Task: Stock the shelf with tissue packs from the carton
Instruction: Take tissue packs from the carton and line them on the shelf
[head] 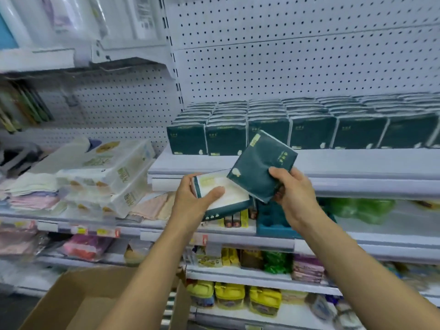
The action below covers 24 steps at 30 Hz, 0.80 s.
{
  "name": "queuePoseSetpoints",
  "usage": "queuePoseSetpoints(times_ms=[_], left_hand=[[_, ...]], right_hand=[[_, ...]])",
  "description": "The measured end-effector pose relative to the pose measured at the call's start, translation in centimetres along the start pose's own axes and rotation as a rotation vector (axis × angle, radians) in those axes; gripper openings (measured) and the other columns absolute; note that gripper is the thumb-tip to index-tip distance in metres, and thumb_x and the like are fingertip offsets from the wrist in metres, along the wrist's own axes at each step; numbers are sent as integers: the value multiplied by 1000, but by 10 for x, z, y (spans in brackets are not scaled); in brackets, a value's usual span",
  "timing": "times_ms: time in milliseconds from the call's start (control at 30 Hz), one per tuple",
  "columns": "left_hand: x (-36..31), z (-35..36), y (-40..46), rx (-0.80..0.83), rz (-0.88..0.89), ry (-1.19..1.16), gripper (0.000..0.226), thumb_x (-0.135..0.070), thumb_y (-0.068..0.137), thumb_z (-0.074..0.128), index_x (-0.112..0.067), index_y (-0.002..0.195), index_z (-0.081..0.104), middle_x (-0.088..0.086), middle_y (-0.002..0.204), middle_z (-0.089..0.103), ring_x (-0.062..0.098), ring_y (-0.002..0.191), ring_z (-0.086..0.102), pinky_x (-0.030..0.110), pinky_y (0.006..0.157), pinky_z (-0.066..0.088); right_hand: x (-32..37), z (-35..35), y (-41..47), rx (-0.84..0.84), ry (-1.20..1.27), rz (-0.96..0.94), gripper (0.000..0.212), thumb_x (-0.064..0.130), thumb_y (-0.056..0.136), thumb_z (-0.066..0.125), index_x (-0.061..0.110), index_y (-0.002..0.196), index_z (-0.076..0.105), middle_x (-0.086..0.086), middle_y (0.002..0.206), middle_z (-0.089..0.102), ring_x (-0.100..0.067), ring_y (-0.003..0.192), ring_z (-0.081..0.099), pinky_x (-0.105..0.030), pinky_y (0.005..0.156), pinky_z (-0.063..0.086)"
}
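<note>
My left hand [194, 198] grips a tissue pack [228, 194] lying flat with its white side up and a dark green edge. My right hand [289, 186] holds a second dark green tissue pack [259, 167], tilted, just in front of the white shelf [345, 163]. Rows of identical green packs [309, 129] stand upright along the shelf against the pegboard back. The open brown carton [78, 298] sits at the lower left, below my left forearm; its inside is mostly hidden.
White bulk tissue bundles [107, 172] and folded cloths [33, 191] fill the left shelf. Lower shelves hold yellow sponges [228, 296], a teal box [273, 220] and green bags [362, 208]. A bare strip of shelf runs in front of the green rows.
</note>
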<state>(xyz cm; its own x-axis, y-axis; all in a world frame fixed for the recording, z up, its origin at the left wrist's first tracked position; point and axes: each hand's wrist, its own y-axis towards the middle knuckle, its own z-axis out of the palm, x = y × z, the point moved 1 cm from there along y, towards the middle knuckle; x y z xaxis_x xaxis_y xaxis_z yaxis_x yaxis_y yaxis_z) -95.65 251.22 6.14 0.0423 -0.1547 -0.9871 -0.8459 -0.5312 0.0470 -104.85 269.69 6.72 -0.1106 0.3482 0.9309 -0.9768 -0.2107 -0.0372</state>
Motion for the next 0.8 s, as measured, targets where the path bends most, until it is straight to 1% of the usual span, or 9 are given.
queuePoseSetpoints(times_ms=[100,167,267,367,467,567,667,733,800], left_hand=[[-14,8,25,31,19,-51,61,-27,80,81,-28,128,44,-9,113,62,11,101,63,35,92,54],[-23,14,41,57,33,-57,61,-29,81,80,-29,129,43,-9,112,63,12,101,63,37,92,53],[-29,22,64,80,47,-23,58,-30,82,80,-30,126,43,-4,117,62,14,101,62,32,83,53],[-31,26,80,92,42,5,57,-32,83,79,-30,126,43,-2,122,59,16,105,60,24,72,49],[-32,28,90,124,37,2,58,-33,83,79,-26,129,44,-1,124,60,15,105,62,24,75,49],[-32,28,99,152,26,-21,58,-32,82,79,-25,129,44,0,125,61,16,106,63,30,86,52],[-31,26,108,176,3,-46,56,-29,82,80,-26,125,45,1,122,63,17,103,65,29,84,52],[-30,26,115,184,-5,-54,54,-28,81,81,-26,123,47,2,119,64,18,101,66,29,82,53],[-30,25,120,197,-16,-68,54,-27,81,81,-24,123,48,2,116,66,17,97,67,26,75,52]], right_hand=[[38,-6,22,-55,-163,-196,33,18,88,70,13,116,54,-2,102,72,-15,88,70,-29,69,55],[62,-8,38,-66,-359,-332,40,23,85,75,18,114,48,-5,103,70,-16,89,70,-30,71,58],[89,-6,63,-31,-768,-457,35,26,83,76,21,109,53,-8,101,68,-25,91,66,-40,73,58],[101,-5,82,-6,-1155,-572,28,30,85,73,30,107,57,1,104,65,-22,97,63,-43,83,54],[91,-6,100,112,-1416,-589,26,29,89,69,31,114,60,3,114,67,-21,108,59,-42,96,46],[71,-9,116,132,-1502,-711,28,27,92,65,30,120,63,4,116,66,-22,112,54,-39,96,35],[58,-11,126,66,-1506,-868,36,25,87,72,24,122,65,0,127,60,-27,120,48,-43,96,35],[51,-12,134,103,-1480,-897,45,21,81,78,17,123,65,-8,132,57,-32,124,48,-48,101,39],[45,-11,141,122,-1453,-920,48,17,79,80,12,125,64,-12,137,54,-35,127,46,-47,107,37]])
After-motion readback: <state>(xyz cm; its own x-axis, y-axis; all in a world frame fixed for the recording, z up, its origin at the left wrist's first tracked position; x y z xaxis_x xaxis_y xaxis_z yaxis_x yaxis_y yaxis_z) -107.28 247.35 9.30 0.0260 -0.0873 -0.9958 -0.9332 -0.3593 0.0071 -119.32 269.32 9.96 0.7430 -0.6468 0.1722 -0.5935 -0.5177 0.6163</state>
